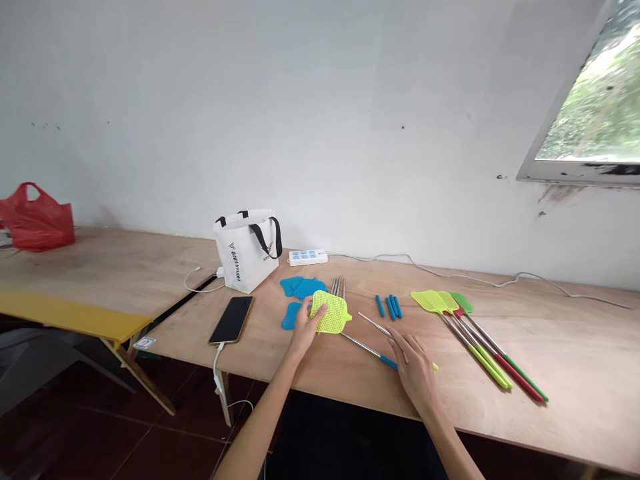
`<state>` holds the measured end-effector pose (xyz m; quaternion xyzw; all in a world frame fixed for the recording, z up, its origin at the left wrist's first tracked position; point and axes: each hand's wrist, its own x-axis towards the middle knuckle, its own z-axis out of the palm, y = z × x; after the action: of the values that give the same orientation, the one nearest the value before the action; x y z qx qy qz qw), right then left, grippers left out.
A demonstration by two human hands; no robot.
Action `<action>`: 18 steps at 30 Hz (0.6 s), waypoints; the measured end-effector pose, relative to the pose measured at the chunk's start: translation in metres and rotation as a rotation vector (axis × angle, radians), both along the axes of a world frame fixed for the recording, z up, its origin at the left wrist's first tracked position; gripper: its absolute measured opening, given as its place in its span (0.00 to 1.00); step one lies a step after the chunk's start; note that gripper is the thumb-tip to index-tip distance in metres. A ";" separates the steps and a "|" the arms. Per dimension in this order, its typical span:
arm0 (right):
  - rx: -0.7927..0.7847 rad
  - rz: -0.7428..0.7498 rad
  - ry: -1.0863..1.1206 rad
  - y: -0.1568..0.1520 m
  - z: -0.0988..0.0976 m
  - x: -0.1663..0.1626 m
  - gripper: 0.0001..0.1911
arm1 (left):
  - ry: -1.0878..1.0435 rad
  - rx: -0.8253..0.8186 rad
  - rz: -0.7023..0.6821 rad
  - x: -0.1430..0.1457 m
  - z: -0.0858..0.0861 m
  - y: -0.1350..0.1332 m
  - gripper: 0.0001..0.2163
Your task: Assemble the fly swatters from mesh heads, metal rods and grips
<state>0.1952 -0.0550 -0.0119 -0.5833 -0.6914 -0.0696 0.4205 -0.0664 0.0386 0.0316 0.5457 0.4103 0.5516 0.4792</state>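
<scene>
My left hand [305,327] grips a yellow-green perforated fly swatter head [330,312] by its left side, its short socket pointing right. In my right hand [413,363] is a thin metal swatter rod [374,324], its bare tip near the socket but apart from it. A yellow-green end pokes out past that hand. Between my hands lies a metal rod with a blue handle [387,361], partly hidden by the swatter head. Blue swatter heads [311,288] and several bare metal rods [342,285] lie behind my left hand. Several short blue handle grips [395,307] lie beyond my right hand.
Several assembled swatters [480,350] in yellow-green, red and green lie on the right. A phone [231,320] on a white cable, a white bag [247,257] and a power strip [307,257] stand left and behind. A red bag [40,223] sits far left.
</scene>
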 end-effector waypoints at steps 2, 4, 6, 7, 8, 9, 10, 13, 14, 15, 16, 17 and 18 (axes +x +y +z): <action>0.014 0.004 -0.029 0.000 0.001 -0.002 0.20 | -0.007 -0.004 -0.014 0.001 -0.002 0.000 0.27; 0.019 0.008 -0.049 0.000 0.001 -0.003 0.19 | -0.024 -0.007 -0.023 0.002 -0.002 0.000 0.27; 0.013 0.004 -0.055 0.000 0.001 -0.003 0.19 | -0.034 -0.010 -0.029 0.002 -0.001 -0.001 0.26; 0.005 0.001 -0.056 0.000 0.001 -0.003 0.19 | -0.036 -0.011 -0.030 0.002 -0.001 -0.001 0.26; -0.003 -0.001 -0.056 0.000 0.001 -0.003 0.19 | -0.036 -0.012 -0.032 0.002 0.000 -0.002 0.26; -0.010 -0.001 -0.057 0.000 0.001 -0.003 0.19 | -0.035 -0.012 -0.035 0.001 0.000 -0.002 0.25; -0.015 0.001 -0.057 0.000 0.001 -0.003 0.19 | -0.035 -0.012 -0.037 0.001 0.001 -0.002 0.25; -0.014 0.009 -0.062 0.000 0.000 -0.003 0.18 | -0.041 -0.014 -0.046 0.002 0.002 -0.003 0.26; -0.007 0.011 -0.066 0.000 0.000 -0.003 0.18 | -0.043 -0.016 -0.048 0.002 0.002 -0.002 0.26; -0.001 0.013 -0.071 0.000 0.000 -0.003 0.18 | -0.044 -0.018 -0.051 0.002 0.002 -0.002 0.26; 0.005 0.016 -0.078 0.000 0.000 -0.003 0.18 | -0.041 -0.019 -0.054 0.002 0.002 -0.002 0.26; 0.011 0.018 -0.087 0.000 0.000 -0.003 0.18 | -0.034 -0.018 -0.056 0.001 0.002 -0.002 0.26; 0.017 0.017 -0.098 0.000 0.000 -0.003 0.18 | -0.022 -0.015 -0.058 0.001 0.002 -0.002 0.25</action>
<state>0.1919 -0.0548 -0.0118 -0.5696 -0.7157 -0.1004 0.3915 -0.0656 0.0367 0.0334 0.5477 0.3931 0.5405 0.5034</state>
